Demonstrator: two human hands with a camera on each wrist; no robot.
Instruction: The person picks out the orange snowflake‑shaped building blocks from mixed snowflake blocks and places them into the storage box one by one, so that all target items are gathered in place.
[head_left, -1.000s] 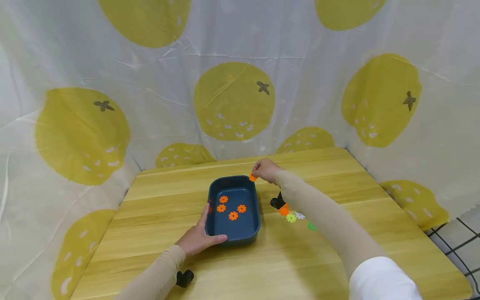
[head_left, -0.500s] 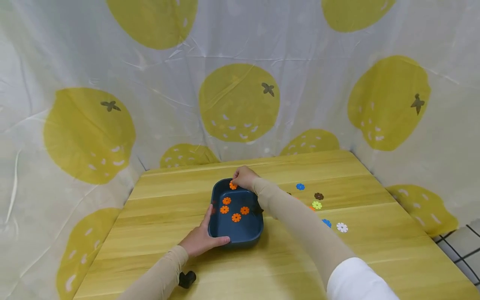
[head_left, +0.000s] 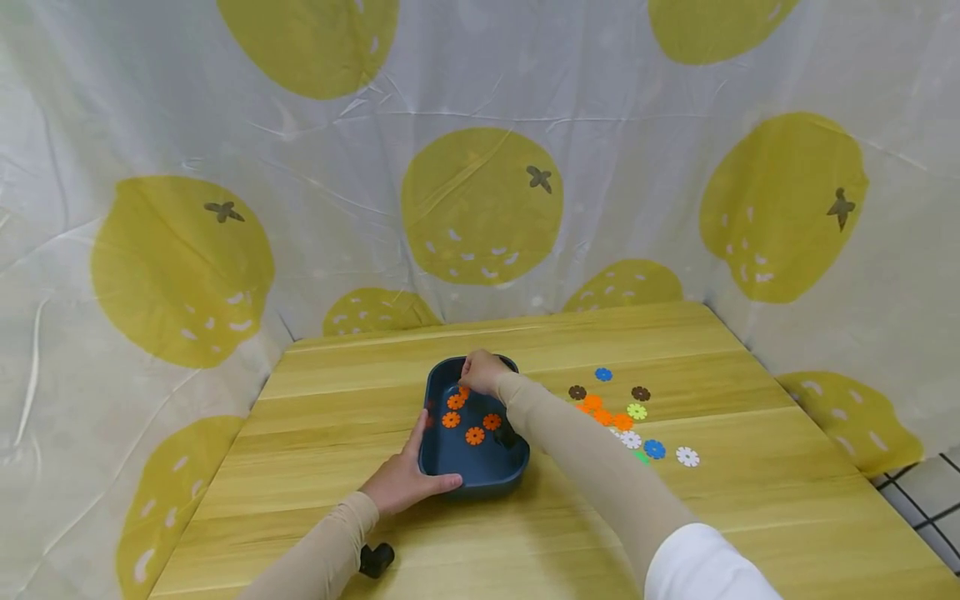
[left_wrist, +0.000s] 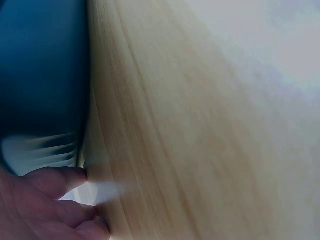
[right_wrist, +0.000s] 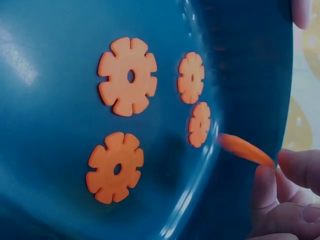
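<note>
Head view: an orange disc (right_wrist: 245, 148) is being pinched inside a dark blue tray (head_left: 472, 467) on a wooden table (head_left: 337, 417).
With the tray's middle being taken as the clock's centre, its wall and near rim are being touched at 8 o'clock by the left hand (head_left: 401, 482), finger and thumb being spread apart. Four flat orange discs (right_wrist: 127, 92) are being borne on the tray floor. Toward 12 o'clock, the tilted disc is being clamped between thumb and finger of the right hand (head_left: 483, 372). At 3 o'clock, scattered multicoloured discs (head_left: 602, 417) are being partly covered by the right sleeve (head_left: 577, 450).
</note>
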